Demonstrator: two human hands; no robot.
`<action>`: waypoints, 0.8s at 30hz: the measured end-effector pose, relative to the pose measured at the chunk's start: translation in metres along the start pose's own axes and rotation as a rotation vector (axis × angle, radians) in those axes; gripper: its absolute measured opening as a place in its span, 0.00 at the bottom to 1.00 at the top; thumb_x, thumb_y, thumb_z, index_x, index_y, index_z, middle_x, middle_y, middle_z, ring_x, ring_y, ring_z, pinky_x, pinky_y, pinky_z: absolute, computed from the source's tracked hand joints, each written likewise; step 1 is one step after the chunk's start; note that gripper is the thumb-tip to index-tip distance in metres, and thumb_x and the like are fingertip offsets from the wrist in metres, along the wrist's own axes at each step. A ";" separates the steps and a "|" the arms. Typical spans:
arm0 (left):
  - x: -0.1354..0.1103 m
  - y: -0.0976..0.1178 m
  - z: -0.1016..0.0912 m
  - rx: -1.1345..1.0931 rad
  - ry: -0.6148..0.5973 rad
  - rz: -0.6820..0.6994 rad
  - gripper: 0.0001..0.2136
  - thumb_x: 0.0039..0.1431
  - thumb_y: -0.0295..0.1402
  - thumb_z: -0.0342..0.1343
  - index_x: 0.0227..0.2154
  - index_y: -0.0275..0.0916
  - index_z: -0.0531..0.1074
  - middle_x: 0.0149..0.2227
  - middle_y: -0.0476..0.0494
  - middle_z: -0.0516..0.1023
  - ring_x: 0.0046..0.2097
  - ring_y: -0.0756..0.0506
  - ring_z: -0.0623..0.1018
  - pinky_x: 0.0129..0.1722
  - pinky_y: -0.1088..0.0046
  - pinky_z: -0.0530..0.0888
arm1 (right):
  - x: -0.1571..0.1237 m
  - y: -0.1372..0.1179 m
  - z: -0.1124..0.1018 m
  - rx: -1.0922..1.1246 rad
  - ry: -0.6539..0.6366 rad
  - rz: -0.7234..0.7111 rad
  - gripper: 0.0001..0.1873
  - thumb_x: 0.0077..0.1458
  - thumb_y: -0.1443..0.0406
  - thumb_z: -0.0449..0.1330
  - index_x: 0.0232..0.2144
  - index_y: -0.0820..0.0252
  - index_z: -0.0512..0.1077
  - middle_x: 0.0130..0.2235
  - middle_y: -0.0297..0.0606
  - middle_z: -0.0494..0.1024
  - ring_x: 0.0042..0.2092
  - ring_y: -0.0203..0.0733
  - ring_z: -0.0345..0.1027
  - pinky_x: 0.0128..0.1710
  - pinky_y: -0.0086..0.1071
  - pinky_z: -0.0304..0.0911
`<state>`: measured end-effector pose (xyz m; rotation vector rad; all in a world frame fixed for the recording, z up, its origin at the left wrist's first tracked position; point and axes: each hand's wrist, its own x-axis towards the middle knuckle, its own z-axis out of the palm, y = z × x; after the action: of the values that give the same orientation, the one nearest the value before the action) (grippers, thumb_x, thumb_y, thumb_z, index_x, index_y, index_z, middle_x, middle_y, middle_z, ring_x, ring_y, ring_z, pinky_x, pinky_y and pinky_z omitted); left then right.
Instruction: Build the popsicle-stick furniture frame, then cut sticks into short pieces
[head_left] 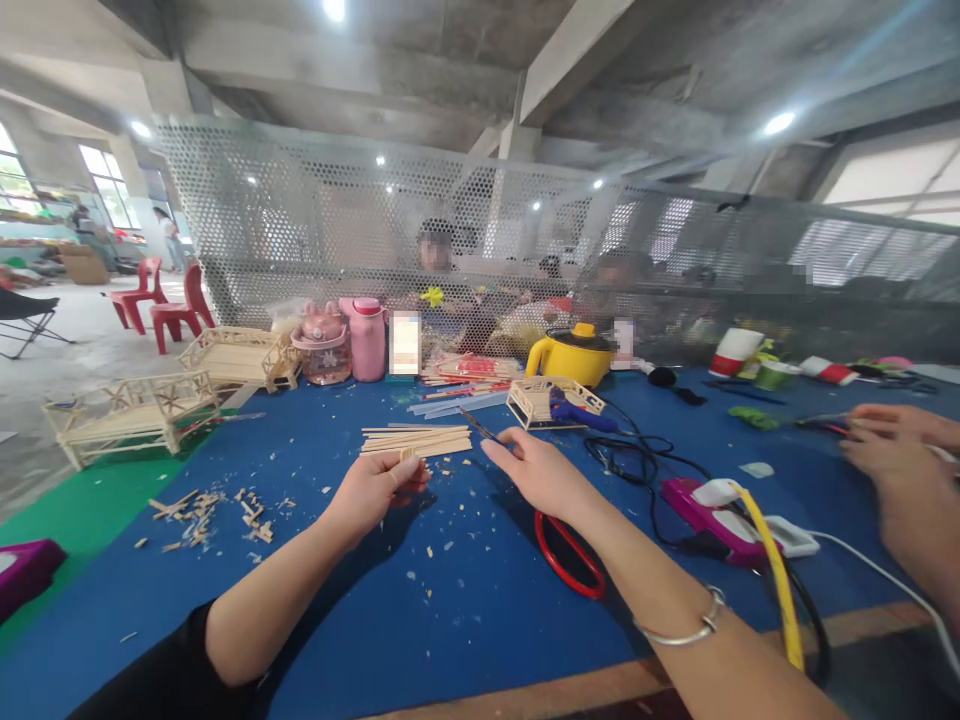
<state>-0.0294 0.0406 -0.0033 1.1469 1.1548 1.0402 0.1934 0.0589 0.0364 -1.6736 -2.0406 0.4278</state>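
Observation:
My left hand (386,482) is closed, with short pale wooden stick pieces (407,455) pinched between thumb and fingers. Just behind it lies a row of long wooden sticks (427,438) on the blue table. My right hand (544,470) is closed around a pair of red-handled scissors (589,580), gripped near the middle. Their dark blades stick out past my fingers toward the upper left, over the sticks. The red handle loop shows below my wrist. Part of the scissors is hidden under my palm.
Small wood offcuts (196,515) litter the left side. Bamboo-like model beds (142,410) stand at the far left. A small wooden frame with a blue glue gun (581,412), a yellow pot (574,358) and a power strip (720,520) with cables sit rightward. A co-worker's hands (892,440) are at right.

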 end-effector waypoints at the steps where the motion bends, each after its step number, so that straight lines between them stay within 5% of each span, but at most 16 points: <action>1: 0.001 -0.001 -0.001 0.010 0.006 0.005 0.23 0.40 0.52 0.59 0.28 0.33 0.73 0.34 0.39 0.78 0.36 0.46 0.76 0.32 0.74 0.68 | -0.003 0.007 -0.009 -0.133 0.001 0.072 0.27 0.52 0.43 0.44 0.34 0.56 0.69 0.34 0.41 0.76 0.36 0.46 0.69 0.34 0.34 0.59; 6: 0.014 -0.006 -0.013 0.000 0.063 0.049 0.22 0.40 0.52 0.58 0.26 0.34 0.73 0.30 0.43 0.77 0.33 0.47 0.75 0.31 0.75 0.67 | -0.007 0.059 -0.037 -0.602 0.080 0.286 0.26 0.54 0.47 0.43 0.31 0.60 0.70 0.34 0.48 0.76 0.38 0.53 0.70 0.34 0.39 0.59; 13: 0.022 -0.008 -0.026 0.085 0.133 0.091 0.20 0.42 0.50 0.56 0.26 0.35 0.72 0.29 0.44 0.77 0.33 0.47 0.75 0.30 0.75 0.67 | 0.002 0.108 -0.034 -0.610 0.053 0.373 0.20 0.56 0.53 0.46 0.30 0.60 0.71 0.33 0.47 0.77 0.36 0.51 0.71 0.30 0.36 0.59; 18: 0.025 -0.010 -0.026 0.143 0.126 0.099 0.20 0.44 0.50 0.54 0.27 0.34 0.72 0.29 0.43 0.76 0.32 0.48 0.75 0.28 0.76 0.67 | 0.007 0.102 -0.025 -0.611 0.101 0.302 0.13 0.57 0.61 0.48 0.32 0.60 0.70 0.34 0.44 0.76 0.38 0.47 0.70 0.33 0.33 0.59; 22: 0.028 -0.014 -0.029 0.244 0.135 0.149 0.20 0.46 0.51 0.52 0.25 0.35 0.72 0.26 0.45 0.75 0.27 0.49 0.72 0.25 0.76 0.64 | 0.010 0.070 -0.017 -0.658 0.183 0.199 0.17 0.55 0.71 0.44 0.42 0.66 0.68 0.43 0.53 0.72 0.45 0.49 0.67 0.40 0.37 0.58; 24: 0.027 -0.015 -0.030 0.305 0.146 0.182 0.20 0.46 0.50 0.52 0.24 0.35 0.73 0.24 0.47 0.74 0.25 0.50 0.69 0.24 0.76 0.62 | 0.005 0.047 -0.010 -0.658 0.190 0.100 0.18 0.56 0.70 0.43 0.47 0.63 0.65 0.46 0.49 0.70 0.49 0.46 0.64 0.44 0.35 0.56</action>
<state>-0.0559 0.0689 -0.0227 1.4561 1.3780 1.1262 0.2365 0.0733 0.0214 -2.0851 -2.0816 -0.4127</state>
